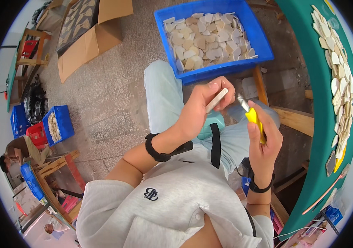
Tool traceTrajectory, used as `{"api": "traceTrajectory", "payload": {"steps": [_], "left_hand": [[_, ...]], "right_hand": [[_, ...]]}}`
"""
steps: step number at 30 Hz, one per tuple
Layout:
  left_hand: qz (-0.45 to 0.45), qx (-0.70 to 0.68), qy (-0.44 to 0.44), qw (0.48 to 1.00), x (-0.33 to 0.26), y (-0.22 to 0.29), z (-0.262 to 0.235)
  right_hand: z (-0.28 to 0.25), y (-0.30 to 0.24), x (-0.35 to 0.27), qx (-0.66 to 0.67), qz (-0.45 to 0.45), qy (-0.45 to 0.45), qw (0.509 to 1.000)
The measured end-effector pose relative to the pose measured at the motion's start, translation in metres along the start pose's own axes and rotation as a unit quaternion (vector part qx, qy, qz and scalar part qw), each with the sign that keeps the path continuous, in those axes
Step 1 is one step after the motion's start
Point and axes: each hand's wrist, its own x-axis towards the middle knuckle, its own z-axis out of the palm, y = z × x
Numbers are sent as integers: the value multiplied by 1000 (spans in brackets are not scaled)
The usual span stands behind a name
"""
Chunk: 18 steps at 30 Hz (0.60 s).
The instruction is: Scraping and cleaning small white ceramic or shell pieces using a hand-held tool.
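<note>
The left hand (201, 102), curled nearly closed, is pinching a pale flat piece (217, 100) just off the near edge of a blue tub (226, 69); the right hand (266, 140), half-closed, is gripping a yellow-handled tool (252, 115).

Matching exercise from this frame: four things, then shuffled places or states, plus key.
1. Yellow-handled tool
2. Small pale slab
3. Large blue bin
4. Cardboard box

A. Open, at upper left of view
B. Held in the left hand
C. Held in the right hand
D. Filled with loose pale pieces

Pairs: 1-C, 2-B, 3-D, 4-A
</note>
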Motion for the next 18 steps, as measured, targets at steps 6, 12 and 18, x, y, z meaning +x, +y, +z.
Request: {"api": "traceTrajectory", "payload": {"steps": [6, 12, 18], "left_hand": [[59, 153, 2, 986, -10, 0, 2], [96, 229, -25, 968, -12, -2, -2], [98, 270, -51, 956, -13, -1, -3]], "right_hand": [[2, -2, 3, -103, -61, -20, 993], [1, -7, 4, -142, -95, -18, 985], [-5, -10, 3, -153, -84, -28, 984]]}}
